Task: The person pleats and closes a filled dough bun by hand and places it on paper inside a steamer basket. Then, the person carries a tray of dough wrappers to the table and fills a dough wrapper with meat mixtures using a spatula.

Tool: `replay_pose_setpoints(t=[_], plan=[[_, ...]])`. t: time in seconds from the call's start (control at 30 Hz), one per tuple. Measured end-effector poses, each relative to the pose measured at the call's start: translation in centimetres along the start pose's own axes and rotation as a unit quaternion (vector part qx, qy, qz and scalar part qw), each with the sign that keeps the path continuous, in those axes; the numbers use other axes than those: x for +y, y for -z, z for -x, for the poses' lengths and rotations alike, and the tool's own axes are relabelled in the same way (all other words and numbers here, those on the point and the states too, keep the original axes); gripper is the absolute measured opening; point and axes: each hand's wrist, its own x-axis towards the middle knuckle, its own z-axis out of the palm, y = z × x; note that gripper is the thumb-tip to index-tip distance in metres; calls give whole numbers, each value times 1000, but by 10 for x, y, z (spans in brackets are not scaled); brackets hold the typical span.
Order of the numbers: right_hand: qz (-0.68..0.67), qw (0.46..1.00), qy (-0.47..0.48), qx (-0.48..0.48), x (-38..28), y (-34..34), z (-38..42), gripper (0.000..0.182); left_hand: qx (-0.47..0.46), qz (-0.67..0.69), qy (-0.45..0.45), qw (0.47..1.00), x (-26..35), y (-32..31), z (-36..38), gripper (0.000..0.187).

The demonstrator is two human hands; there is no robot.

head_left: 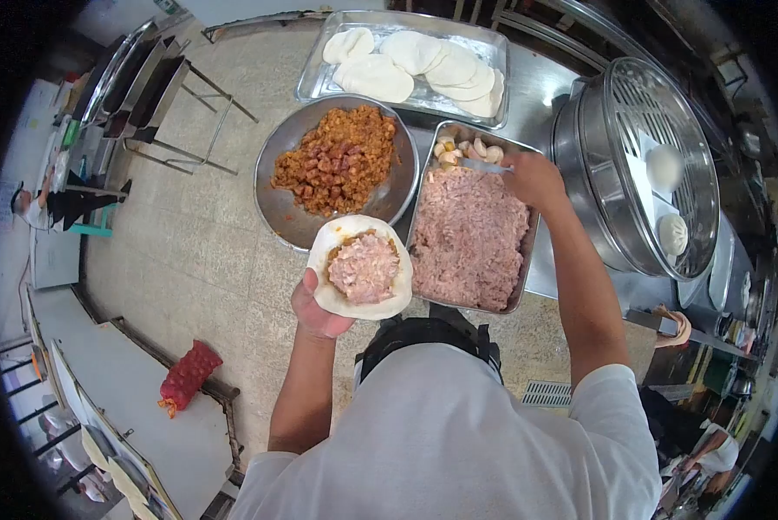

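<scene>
A round dough wrapper (319, 258) rests on my left hand (316, 314), whose thumb shows at its edge. On the wrapper lies a mound of pale minced meat (363, 270) over some orange-brown filling. My right hand (532, 180) is closed on a flat metal spatula (484, 165), its blade over the far part of a rectangular tray (528, 260). Pink minced meat (471, 238) fills most of that tray, and several whitish pieces with yellow spots (468, 151) sit at its far end. Left of it stands a steel bowl (272, 165) of chunky orange-brown filling (337, 160).
Flat dough rounds (376, 78) lie on a metal tray (309, 82) at the back. A steamer (610, 130) with two white buns stands on the right. A red net bag (189, 379) is on the floor. Other people are at the far left and lower right.
</scene>
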Motion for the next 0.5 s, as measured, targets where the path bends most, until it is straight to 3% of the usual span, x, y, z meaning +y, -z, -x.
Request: replay_pose_setpoints(t=[0.17, 0.23, 0.33, 0.5], plan=[[-123, 992, -9, 4, 26, -8, 9, 30, -33, 104, -3, 994, -5, -3, -1, 88], [-134, 990, -22, 38, 38, -15, 15, 29, 7, 139, -14, 990, -9, 2, -3, 84], [-157, 984, -42, 76, 7, 39, 54, 26, 25, 93, -5, 995, -12, -10, -23, 77], [-250, 965, -3, 78, -27, 89, 106, 22, 4, 128, 8, 992, -29, -11, -53, 67]])
